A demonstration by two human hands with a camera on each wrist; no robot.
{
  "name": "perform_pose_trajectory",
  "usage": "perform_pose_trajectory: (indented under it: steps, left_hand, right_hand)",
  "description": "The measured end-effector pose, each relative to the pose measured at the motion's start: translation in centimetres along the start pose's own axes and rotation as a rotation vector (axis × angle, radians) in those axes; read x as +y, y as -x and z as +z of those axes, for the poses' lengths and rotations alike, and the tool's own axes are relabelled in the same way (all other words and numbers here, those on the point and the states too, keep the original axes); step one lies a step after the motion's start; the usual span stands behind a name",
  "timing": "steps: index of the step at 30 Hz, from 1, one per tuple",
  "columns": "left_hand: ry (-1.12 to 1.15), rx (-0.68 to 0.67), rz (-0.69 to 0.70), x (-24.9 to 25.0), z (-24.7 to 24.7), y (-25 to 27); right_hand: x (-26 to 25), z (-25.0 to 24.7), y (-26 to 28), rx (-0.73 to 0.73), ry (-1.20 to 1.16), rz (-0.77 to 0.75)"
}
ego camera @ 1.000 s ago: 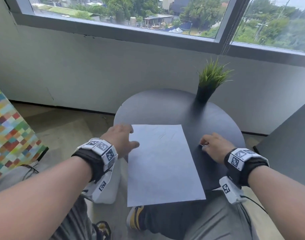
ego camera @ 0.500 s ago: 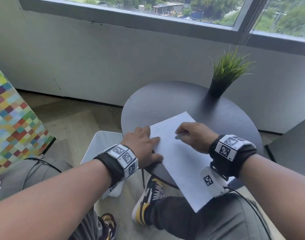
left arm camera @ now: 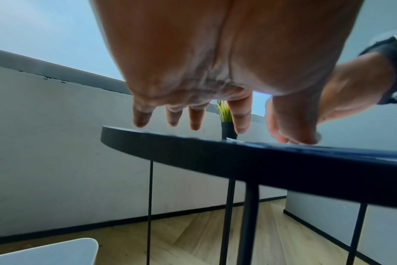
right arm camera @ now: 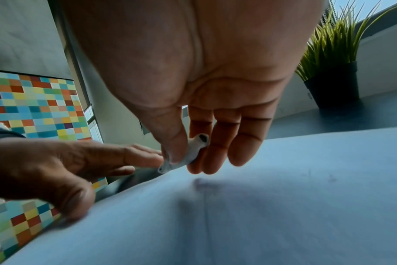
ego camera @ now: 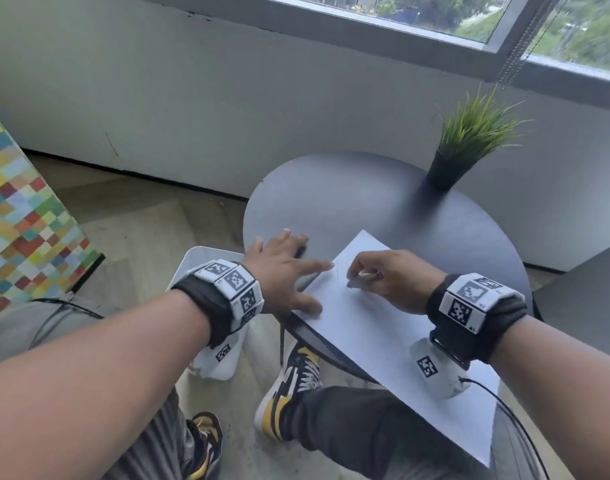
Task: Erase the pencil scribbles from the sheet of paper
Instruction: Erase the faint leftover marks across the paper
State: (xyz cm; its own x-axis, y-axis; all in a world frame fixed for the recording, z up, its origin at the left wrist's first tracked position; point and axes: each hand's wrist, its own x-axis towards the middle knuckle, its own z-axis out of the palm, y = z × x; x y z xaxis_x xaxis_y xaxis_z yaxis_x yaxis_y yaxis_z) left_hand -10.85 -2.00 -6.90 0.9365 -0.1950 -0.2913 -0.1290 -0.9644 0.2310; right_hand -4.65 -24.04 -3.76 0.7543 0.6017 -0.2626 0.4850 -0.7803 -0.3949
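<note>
A white sheet of paper (ego camera: pixel 373 327) lies turned at an angle on the round black table (ego camera: pixel 348 202), its near end hanging over the table's edge above my lap. Faint pencil scribbles (right arm camera: pixel 317 176) show on the sheet (right arm camera: pixel 261 224). My right hand (ego camera: pixel 383 278) pinches a white eraser (right arm camera: pixel 188 152) between thumb and fingers, its tip down on the paper. My left hand (ego camera: pixel 289 271) lies flat with spread fingers on the table and the sheet's left edge, index finger and thumb on the paper. The left wrist view has the left hand's fingertips (left arm camera: pixel 194 123) touching the tabletop (left arm camera: pixel 238 156).
A small potted grass plant (ego camera: pixel 470 140) in a black pot stands at the table's far right. A white stool (ego camera: pixel 206 268) sits left of the table under my left wrist. A multicoloured checked panel (ego camera: pixel 23 223) is at far left. A grey wall and window run behind.
The sheet has been turned at an angle. My right hand moved from the table right of the sheet onto it with the eraser. My left hand has spread flat along the left edge.
</note>
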Motion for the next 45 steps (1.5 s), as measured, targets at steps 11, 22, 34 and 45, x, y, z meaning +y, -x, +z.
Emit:
perform_pose_trajectory:
  steps: [11, 22, 34, 45]
  left_hand:
    - [-0.035, -0.072, 0.002, 0.3, 0.2, -0.1]
    - [-0.038, -0.078, 0.002, 0.2, 0.1, -0.2]
    - [-0.089, -0.080, 0.000, 0.4, 0.1, -0.3]
    - [-0.209, -0.147, -0.007, 1.4, -1.7, -0.4]
  right_hand:
    - [-3.5, 2.8, -0.3, -0.104, 0.144, -0.199]
    - [-3.1, 2.2, -1.3, -0.062, 0.254, -0.157]
    - [-2.0, 1.4, -1.7, 0.056, 0.227, 0.054]
    - [-2.6, 1.8, -1.6, 0.026, 0.193, -0.005]
